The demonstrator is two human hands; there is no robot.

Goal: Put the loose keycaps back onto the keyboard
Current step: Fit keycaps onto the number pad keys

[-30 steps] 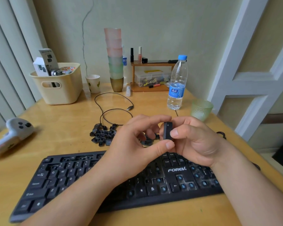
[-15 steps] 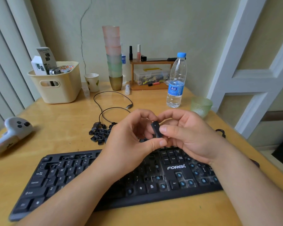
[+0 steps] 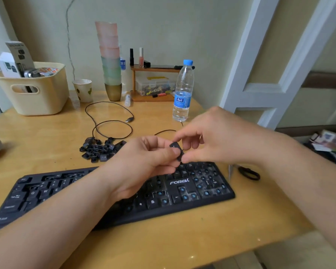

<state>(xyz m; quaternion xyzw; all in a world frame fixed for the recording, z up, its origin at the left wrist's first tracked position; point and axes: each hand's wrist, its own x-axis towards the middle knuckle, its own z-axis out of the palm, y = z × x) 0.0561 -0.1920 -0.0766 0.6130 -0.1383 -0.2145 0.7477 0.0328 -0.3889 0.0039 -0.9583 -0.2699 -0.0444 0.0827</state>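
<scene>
A black keyboard (image 3: 184, 182) lies across the near part of the wooden table, with several blue switch stems bare on its right side. Behind its middle sits a pile of loose black keycaps (image 3: 99, 149). Above the keyboard's right half, both hands meet on one long black keycap (image 3: 176, 150). My left hand (image 3: 144, 164) pinches it between thumb and curled fingers. My right hand (image 3: 211, 136) pinches its other end with thumb and fingertips.
A water bottle (image 3: 183, 92) and a black cable (image 3: 113, 121) lie behind the hands. Further back stand a cream basket (image 3: 45, 98), a paper cup (image 3: 82, 90), stacked cups (image 3: 110, 61) and a small wooden shelf (image 3: 153, 82). A black hair tie (image 3: 248, 173) lies right of the keyboard.
The keycap has tilted from upright to slanted between the fingers. Both hands have dropped a little toward the keyboard and the view has shifted to the right.
</scene>
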